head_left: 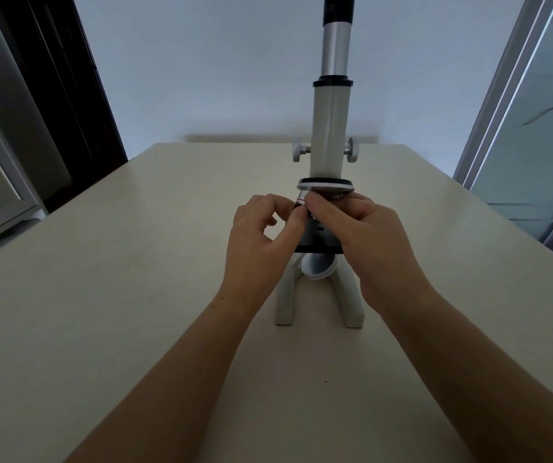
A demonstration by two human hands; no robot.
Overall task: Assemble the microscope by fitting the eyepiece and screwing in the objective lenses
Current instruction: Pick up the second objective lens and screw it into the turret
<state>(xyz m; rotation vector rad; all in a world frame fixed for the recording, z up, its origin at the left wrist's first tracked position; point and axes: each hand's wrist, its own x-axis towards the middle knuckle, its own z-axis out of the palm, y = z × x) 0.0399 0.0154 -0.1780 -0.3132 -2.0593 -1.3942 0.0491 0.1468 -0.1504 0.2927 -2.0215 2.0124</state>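
microscope [331,128]: upright, mid table [134,295], base toward the near edge.
eyepiece [338,8]: seated in the tube top.
objective lens [301,198]: red-ringed, tilted, at the left underside of the nosepiece [326,186].
left hand [258,235]: thumb and forefinger pinch the lens from the left.
right hand [362,235]: thumb pressed on the lens, fingers curled behind it.

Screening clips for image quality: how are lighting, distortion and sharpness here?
Head view: dim, bluish, slightly soft; wide-angle distortion leans the door frame outward; left hand and right hand cover most of the objective lens; eyepiece cut off at top edge.
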